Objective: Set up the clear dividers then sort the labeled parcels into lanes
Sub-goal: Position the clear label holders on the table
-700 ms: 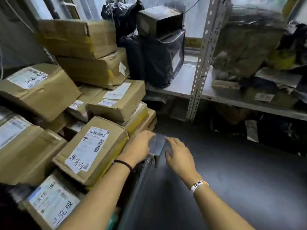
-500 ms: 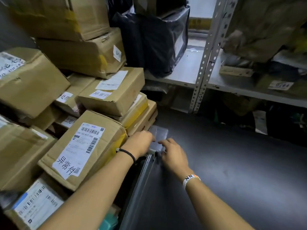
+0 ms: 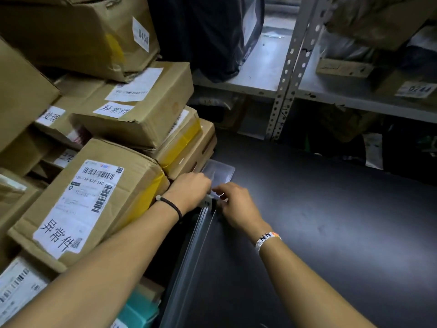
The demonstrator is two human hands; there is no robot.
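Your left grip and right grip stayed pinching the far end of the clear divider, as a moment before. It stood on edge on the dark surface, just beside the stacked parcels, its transparent foot lying flat beyond your fingers.

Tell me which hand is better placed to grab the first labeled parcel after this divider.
Left, likely: the left hand sits beside the nearest labeled parcel, while the right hand lies across the clear divider over the dark table.
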